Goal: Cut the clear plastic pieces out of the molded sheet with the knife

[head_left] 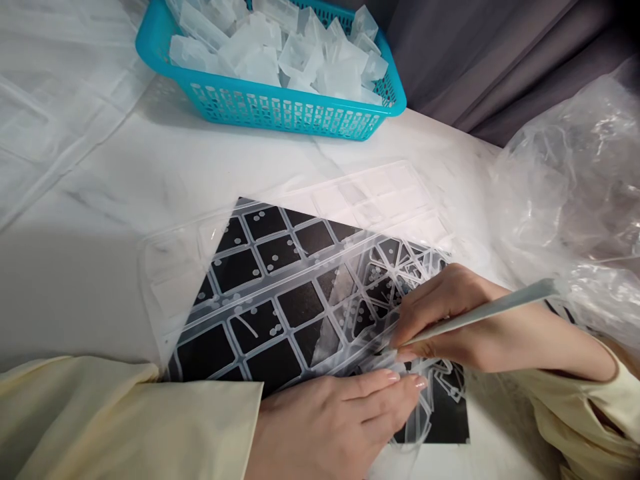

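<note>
My right hand (450,320) is closed around a slim pale grey tool (490,310), held like a pen. The tool's tip points down at translucent plastic near my left fingertips, and its working end cannot be made out. My left hand (345,413) lies with its fingers stretched out over clear plastic, close to that tip; its thumb is hidden. Under both hands is a clear plastic tray with square compartments (300,303), lying over a black sheet (447,420). Small white round bits (275,329) and thin plastic strips (450,387) are scattered about it.
A turquoise basket (285,110) full of translucent plastic boxes (300,53) stands at the back of the white marbled table (115,200). Crumpled clear plastic film (570,187) lies at right, more plastic sheeting (55,100) at left. A dark curtain (465,60) hangs behind.
</note>
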Demonstrator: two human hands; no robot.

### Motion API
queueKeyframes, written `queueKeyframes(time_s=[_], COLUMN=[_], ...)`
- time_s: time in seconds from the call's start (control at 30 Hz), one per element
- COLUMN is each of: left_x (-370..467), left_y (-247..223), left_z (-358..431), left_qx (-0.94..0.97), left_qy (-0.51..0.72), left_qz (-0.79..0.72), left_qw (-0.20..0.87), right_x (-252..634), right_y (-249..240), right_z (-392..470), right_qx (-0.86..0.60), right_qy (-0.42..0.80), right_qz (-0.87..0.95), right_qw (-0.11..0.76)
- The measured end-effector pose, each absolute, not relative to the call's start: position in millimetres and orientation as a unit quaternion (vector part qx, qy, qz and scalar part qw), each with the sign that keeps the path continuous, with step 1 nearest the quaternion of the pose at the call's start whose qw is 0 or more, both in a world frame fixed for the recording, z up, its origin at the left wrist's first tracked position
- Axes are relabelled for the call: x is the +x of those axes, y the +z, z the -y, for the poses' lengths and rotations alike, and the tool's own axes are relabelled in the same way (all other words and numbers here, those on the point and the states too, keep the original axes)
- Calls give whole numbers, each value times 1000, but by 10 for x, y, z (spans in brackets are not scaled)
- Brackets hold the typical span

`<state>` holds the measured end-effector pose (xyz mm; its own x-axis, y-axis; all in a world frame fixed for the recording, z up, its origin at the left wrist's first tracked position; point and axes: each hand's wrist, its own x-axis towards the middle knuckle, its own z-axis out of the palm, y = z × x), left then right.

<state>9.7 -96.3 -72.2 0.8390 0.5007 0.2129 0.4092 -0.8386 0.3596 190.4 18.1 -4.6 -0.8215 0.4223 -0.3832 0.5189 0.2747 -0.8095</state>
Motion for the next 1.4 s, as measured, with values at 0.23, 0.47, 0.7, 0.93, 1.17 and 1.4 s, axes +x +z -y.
queueKeyframes(time_s=[0.23,0.47,0.7,0.93,1.17,1.4], left_x=[94,86,86,99,80,80], left_y=[-716,-739,-760,-777,-741,-742], left_z=[936,924,925,959,921,927], left_qx=[950,950,951,953,962,963], left_qy=[174,184,182,169,159,149], left_qz=[-237,-230,-231,-231,-200,-196], left_qw=[110,101,93,99,97,107], right_x=[1929,1937,1975,1952,1979,1978], right_y=[-36,-15,-21,21,29,35], right_z=[-191,-193,-184,-187,-209,-216], right_qx=[305,303,285,281,268,264], right_qy=[-524,-524,-507,-496,-504,-499], right_qz=[-793,-794,-811,-818,-817,-822], right_qw=[55,52,59,76,82,77])
